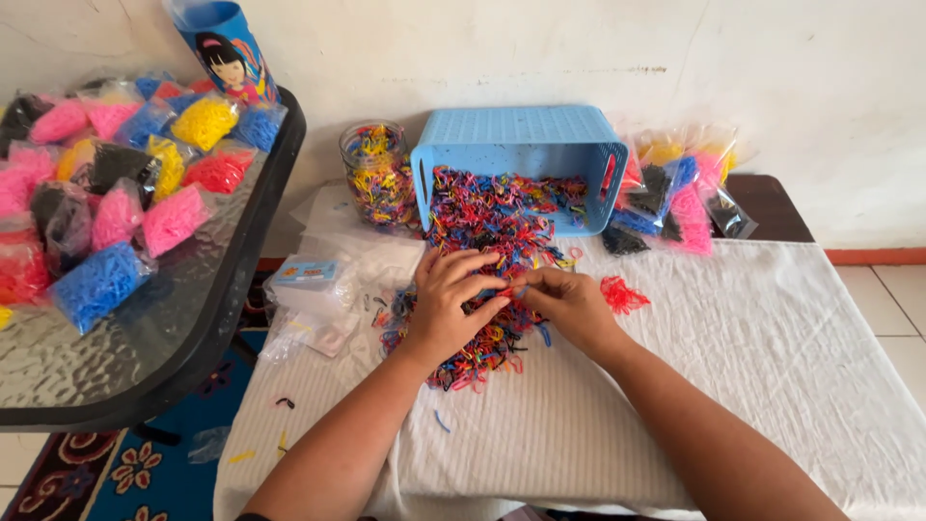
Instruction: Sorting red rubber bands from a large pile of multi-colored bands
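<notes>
A heap of small mixed-colour elastic bands (482, 241) spills from a blue plastic basket (521, 145) tipped on its side onto a white cloth (752, 357). My left hand (449, 304) rests on the heap with fingers spread, its fingertips touching my right hand. My right hand (569, 301) pinches a few bands between thumb and fingers at the heap's right edge. A small separate clump of red bands (622, 294) lies just right of my right hand.
A glass jar of mixed bands (376, 174) stands left of the basket. Clear bags of sorted bands (675, 193) lie to its right. Empty clear bags and a small box (309, 289) sit left. A dark glass table (164, 338) holds several single-colour bags and a blue tube (227, 48).
</notes>
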